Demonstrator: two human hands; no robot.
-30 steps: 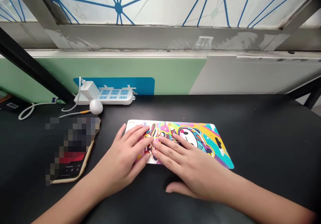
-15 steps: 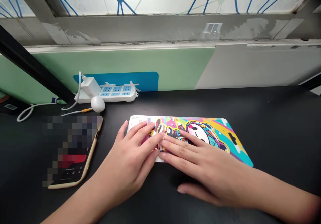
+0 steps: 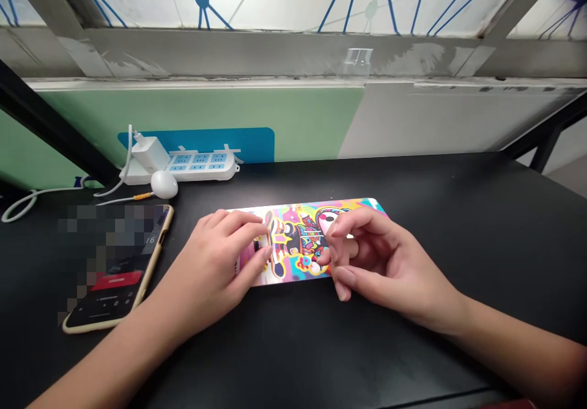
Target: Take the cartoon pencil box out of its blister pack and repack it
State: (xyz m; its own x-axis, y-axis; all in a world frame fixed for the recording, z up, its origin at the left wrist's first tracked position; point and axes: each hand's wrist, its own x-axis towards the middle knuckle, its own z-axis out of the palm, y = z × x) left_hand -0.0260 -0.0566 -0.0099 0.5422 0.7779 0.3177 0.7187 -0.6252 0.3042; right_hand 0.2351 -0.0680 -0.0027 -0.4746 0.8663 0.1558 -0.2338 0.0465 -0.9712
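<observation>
A flat, brightly printed cartoon package (image 3: 293, 244) lies lengthwise on the black table, with a bear-like figure on its face. My left hand (image 3: 224, 256) rests on its left end, fingers loosely bent and spread, covering that part of the print. Over the right part hovers my right hand (image 3: 380, 262), turned on its side with curled fingers. A gap shows between its index finger and thumb, and nothing is visible in it. The right hand hides much of the bear's head and the package's right side.
On the left lies a phone (image 3: 114, 274) in a tan case, its screen partly pixelated. Behind it are a white power strip (image 3: 202, 167) with a plugged-in charger (image 3: 151, 154), a white rounded gadget (image 3: 164, 184) and cables. A wall and window frame border the table's back.
My right hand has lifted off the package and turned sideways with its fingers curling. My left hand stays on the left end. The package has turned slightly, and the view has shifted right.
</observation>
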